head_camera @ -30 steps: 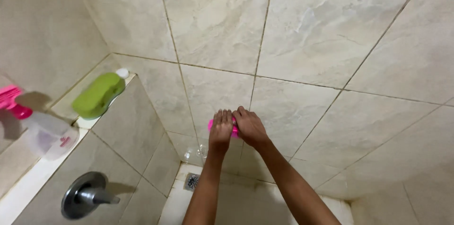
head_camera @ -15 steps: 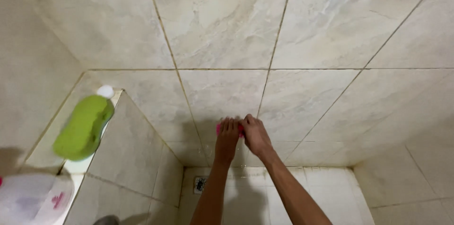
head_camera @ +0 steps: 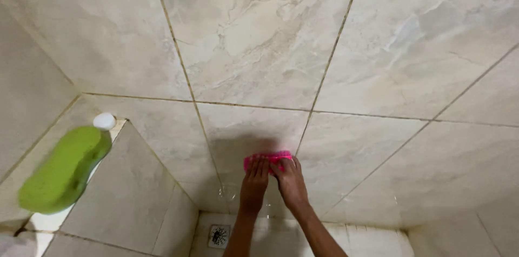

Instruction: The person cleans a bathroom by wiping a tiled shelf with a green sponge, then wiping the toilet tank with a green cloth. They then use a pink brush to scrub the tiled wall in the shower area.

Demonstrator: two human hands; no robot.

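Your head has tipped up a bit since half a second ago, so the wall tiles fill more of the view and the ledge on the left sits lower. The clear box at the bottom left corner is now almost out of view. Your two hands stay together on the pink brush (head_camera: 267,158), low on the tiled wall (head_camera: 259,35), just above the edge where the wall meets the floor. Your left hand (head_camera: 254,178) has its fingers bent narrow over the left part of the brush. Your right hand (head_camera: 288,179) is curled over the right part, gripping it too. The brush is pressed flat on the tile, just left of a grout line. On the ledge (head_camera: 51,222) at the left lies a green bottle (head_camera: 64,169) on its side, long and rounded, with a white cap (head_camera: 104,121) at its upper end. A round drain (head_camera: 219,235) sits in the floor near the corner, below and left of your arms.
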